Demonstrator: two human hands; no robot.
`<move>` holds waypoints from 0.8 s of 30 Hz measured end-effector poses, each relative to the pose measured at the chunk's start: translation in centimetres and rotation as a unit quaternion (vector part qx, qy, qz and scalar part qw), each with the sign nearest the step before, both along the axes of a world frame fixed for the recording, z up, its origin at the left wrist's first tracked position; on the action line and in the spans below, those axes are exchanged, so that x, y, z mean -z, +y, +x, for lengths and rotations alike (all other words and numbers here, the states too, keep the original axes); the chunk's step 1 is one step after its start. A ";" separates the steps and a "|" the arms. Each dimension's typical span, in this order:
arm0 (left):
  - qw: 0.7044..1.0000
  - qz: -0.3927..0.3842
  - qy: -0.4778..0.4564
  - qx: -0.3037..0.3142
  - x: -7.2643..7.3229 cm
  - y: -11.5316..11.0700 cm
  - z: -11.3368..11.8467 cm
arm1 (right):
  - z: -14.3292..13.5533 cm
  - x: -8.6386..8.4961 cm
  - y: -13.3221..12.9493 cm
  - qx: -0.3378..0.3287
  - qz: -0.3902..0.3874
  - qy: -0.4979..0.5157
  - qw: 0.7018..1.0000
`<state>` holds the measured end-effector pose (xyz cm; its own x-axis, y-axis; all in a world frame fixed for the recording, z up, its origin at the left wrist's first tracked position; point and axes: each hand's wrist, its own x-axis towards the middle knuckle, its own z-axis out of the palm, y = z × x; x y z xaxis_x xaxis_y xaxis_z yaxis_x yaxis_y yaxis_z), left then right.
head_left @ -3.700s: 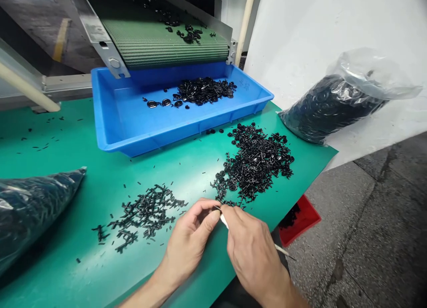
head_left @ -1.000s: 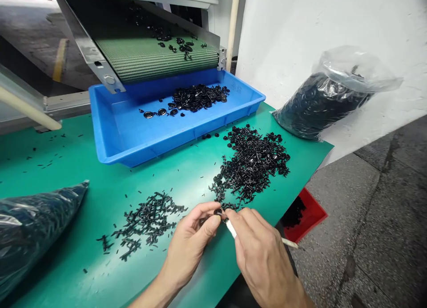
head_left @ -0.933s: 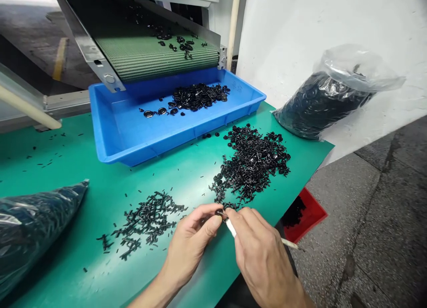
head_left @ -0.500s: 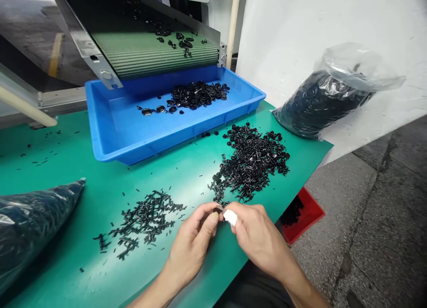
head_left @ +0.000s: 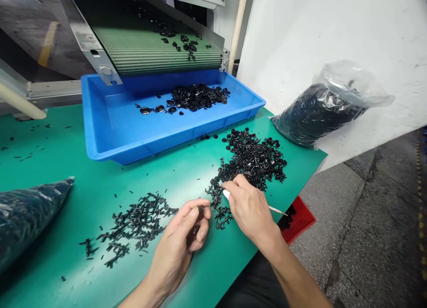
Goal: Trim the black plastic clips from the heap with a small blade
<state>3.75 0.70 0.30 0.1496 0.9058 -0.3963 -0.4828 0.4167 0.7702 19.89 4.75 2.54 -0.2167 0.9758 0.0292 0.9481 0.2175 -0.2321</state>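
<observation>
My left hand is curled over the green table, fingers closed round small black parts, mostly hidden in the palm. Up and to its right, my right hand holds a thin tool with a white wrap near its tip; its pale shaft sticks out behind the hand. The tool's tip is at the near-left edge of a large heap of black parts. A looser pile of black branched pieces lies left of my left hand.
A blue tray with black parts sits under a green conveyor belt. Filled plastic bags stand at the right and lie at the left. Below the table's right edge is a red bin.
My hands have moved apart. The right one, with the tool, went up to the heap; the left went slightly left and its fingers curled more. The view has shifted a little.
</observation>
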 end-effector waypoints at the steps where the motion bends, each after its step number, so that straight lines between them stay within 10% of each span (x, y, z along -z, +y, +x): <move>1: 1.000 -0.001 -0.008 0.003 -0.1 0.1 0.0 | -0.2 0.0 0.2 -0.002 -0.005 -0.018 1.000; 19: 0.998 -0.022 -0.034 0.044 0.1 0.5 -0.2 | -0.1 -0.8 0.9 -0.032 -0.050 -0.041 0.997; 24: 0.997 0.016 0.029 0.066 0.6 0.1 0.2 | 0.2 -0.8 -0.6 -0.025 -0.031 0.165 0.985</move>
<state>3.95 0.81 -0.35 0.2461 0.8922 -0.3787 -0.3799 0.4482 0.8092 20.07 4.14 3.38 -0.2527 0.9664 0.0471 0.8072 0.2374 -0.5404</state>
